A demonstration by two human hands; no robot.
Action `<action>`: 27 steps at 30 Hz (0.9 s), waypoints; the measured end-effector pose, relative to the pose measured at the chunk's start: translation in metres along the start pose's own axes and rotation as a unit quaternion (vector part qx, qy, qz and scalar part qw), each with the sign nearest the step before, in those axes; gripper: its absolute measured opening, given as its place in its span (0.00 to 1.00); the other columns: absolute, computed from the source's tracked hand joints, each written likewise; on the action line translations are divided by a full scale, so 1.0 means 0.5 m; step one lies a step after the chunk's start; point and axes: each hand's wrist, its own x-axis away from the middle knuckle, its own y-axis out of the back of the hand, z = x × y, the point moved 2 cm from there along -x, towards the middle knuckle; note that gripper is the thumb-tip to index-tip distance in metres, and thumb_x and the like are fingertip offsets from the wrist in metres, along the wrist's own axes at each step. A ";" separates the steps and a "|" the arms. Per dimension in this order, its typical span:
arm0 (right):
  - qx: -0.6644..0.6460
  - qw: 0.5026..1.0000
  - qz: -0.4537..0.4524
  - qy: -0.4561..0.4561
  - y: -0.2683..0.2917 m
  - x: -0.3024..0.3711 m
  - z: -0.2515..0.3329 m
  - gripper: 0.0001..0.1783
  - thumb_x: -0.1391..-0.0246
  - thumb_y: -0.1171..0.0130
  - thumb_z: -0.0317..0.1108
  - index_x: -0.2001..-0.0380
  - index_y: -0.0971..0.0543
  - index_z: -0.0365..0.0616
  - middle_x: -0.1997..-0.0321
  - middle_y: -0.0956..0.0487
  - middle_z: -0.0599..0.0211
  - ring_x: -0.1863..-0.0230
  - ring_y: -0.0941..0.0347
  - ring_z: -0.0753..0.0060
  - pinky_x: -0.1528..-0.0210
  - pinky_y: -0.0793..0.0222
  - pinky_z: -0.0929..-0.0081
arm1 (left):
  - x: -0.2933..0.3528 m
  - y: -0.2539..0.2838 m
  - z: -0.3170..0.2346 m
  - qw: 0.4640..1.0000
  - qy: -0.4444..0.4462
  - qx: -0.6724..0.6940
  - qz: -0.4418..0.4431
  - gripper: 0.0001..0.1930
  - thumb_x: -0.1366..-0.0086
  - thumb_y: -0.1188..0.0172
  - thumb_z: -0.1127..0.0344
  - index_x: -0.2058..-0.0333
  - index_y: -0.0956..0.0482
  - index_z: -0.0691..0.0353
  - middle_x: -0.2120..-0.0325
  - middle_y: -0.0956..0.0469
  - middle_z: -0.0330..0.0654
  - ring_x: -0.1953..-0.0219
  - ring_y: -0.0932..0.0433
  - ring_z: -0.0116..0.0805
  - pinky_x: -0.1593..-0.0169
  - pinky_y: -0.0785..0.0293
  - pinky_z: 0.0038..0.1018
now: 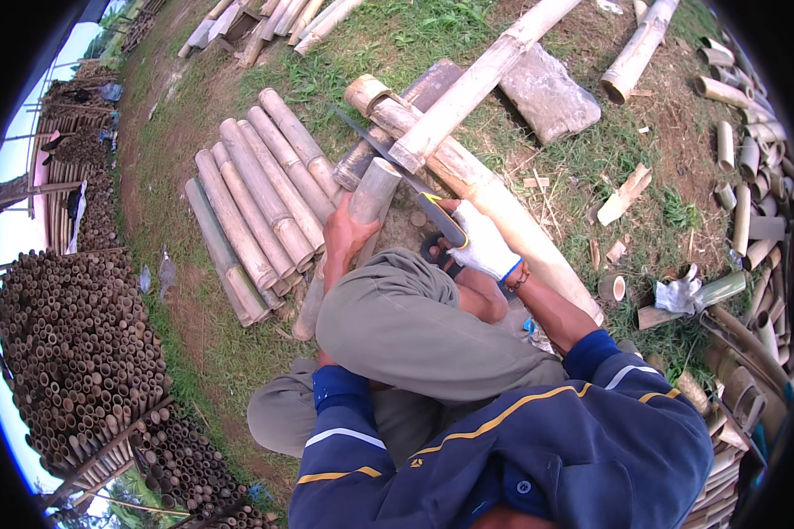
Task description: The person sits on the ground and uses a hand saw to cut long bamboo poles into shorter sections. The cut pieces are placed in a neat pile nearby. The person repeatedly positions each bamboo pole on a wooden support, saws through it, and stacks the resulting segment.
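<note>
My bare left hand (351, 231) is wrapped round a short bamboo piece (375, 192), whose pale cut end points up and away from me. In a white glove, my right hand (485, 242) grips a handsaw (441, 219) by its black and yellow handle. The saw's dark blade slants to the far left, between the held piece and the end of a long bamboo pole (494, 66). That pole rests across a thick bamboo log (494, 189) lying on the ground. Whether the blade touches either bamboo, I cannot tell.
Several cut bamboo lengths (269, 189) lie side by side at left. A flat stone (549, 93) sits beyond the log. Bamboo offcuts (759, 159) are heaped at right, near another white glove (677, 294). A big stack of bamboo tubes (75, 339) stands far left.
</note>
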 end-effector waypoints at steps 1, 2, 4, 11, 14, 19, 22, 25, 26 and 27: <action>-0.025 0.997 0.030 -0.065 0.010 0.038 -0.020 0.36 0.42 0.29 0.30 0.29 0.25 0.49 0.43 0.15 0.56 0.45 0.13 0.57 0.42 0.18 0.63 | 0.015 0.001 0.013 1.000 0.006 0.010 -0.010 0.42 0.51 0.20 0.50 0.37 0.22 0.53 0.53 0.10 0.60 0.47 0.12 0.64 0.43 0.17 0.51; -0.014 1.000 0.003 -0.017 0.015 0.082 -0.056 0.36 0.43 0.28 0.31 0.30 0.24 0.49 0.46 0.15 0.52 0.47 0.13 0.48 0.45 0.17 0.59 | 0.016 0.015 0.010 1.000 0.015 0.004 0.001 0.41 0.51 0.20 0.49 0.37 0.21 0.53 0.53 0.10 0.60 0.47 0.12 0.64 0.43 0.17 0.51; -0.069 0.996 -0.015 -0.057 0.030 0.150 -0.077 0.38 0.47 0.28 0.28 0.31 0.25 0.47 0.42 0.16 0.53 0.43 0.14 0.49 0.39 0.19 0.60 | 0.024 0.028 0.011 0.999 0.007 0.033 0.004 0.42 0.51 0.18 0.49 0.36 0.21 0.53 0.52 0.10 0.60 0.46 0.12 0.62 0.42 0.17 0.49; 0.070 0.991 0.093 -0.068 0.005 0.205 -0.138 0.49 0.55 0.22 0.33 0.26 0.28 0.51 0.42 0.21 0.47 0.40 0.22 0.36 0.39 0.23 0.48 | 0.018 0.134 0.111 0.992 -0.025 0.113 0.039 0.50 0.52 0.14 0.49 0.33 0.23 0.66 0.47 0.12 0.57 0.44 0.12 0.48 0.39 0.19 0.40; 0.113 0.992 0.058 0.010 -0.016 0.214 -0.153 0.41 0.44 0.32 0.31 0.26 0.29 0.44 0.42 0.21 0.41 0.38 0.24 0.33 0.38 0.24 0.47 | 0.004 0.220 0.109 0.987 -0.054 0.143 0.046 0.50 0.51 0.14 0.48 0.33 0.23 0.69 0.46 0.12 0.56 0.44 0.13 0.45 0.36 0.20 0.40; 0.129 0.990 0.041 0.029 -0.035 0.218 -0.191 0.44 0.42 0.21 0.48 0.27 0.29 0.48 0.37 0.21 0.40 0.40 0.20 0.37 0.38 0.23 0.48 | 0.032 0.386 0.194 0.987 0.002 0.146 -0.060 0.50 0.51 0.12 0.45 0.34 0.22 0.68 0.44 0.13 0.53 0.42 0.14 0.45 0.34 0.21 0.41; 0.074 0.990 0.096 -0.074 -0.025 0.211 -0.151 0.41 0.44 0.32 0.30 0.26 0.29 0.42 0.39 0.21 0.40 0.40 0.23 0.36 0.38 0.25 0.51 | 0.075 0.460 0.249 0.975 0.079 0.148 -0.148 0.52 0.51 0.12 0.43 0.34 0.23 0.69 0.42 0.14 0.54 0.40 0.14 0.45 0.33 0.21 0.41; 0.083 0.992 0.079 -0.043 -0.025 0.214 -0.142 0.43 0.43 0.27 0.35 0.25 0.30 0.43 0.37 0.22 0.41 0.38 0.23 0.38 0.38 0.25 0.51 | 0.116 0.532 0.302 0.954 0.144 0.147 -0.219 0.53 0.51 0.12 0.42 0.33 0.24 0.69 0.40 0.14 0.55 0.39 0.14 0.46 0.32 0.20 0.42; 0.086 0.991 0.086 -0.051 -0.028 0.214 -0.141 0.44 0.43 0.26 0.36 0.25 0.31 0.44 0.37 0.22 0.41 0.38 0.23 0.39 0.38 0.25 0.51 | 0.135 0.552 0.320 0.943 0.162 0.156 -0.246 0.53 0.50 0.12 0.42 0.33 0.24 0.69 0.40 0.15 0.55 0.39 0.14 0.45 0.32 0.20 0.42; 0.090 0.990 0.093 -0.058 -0.033 0.213 -0.140 0.45 0.43 0.25 0.38 0.25 0.31 0.44 0.37 0.22 0.42 0.38 0.23 0.40 0.38 0.25 0.52 | 0.155 0.573 0.339 0.931 0.180 0.165 -0.272 0.54 0.50 0.12 0.41 0.32 0.24 0.69 0.40 0.15 0.55 0.38 0.15 0.45 0.33 0.20 0.42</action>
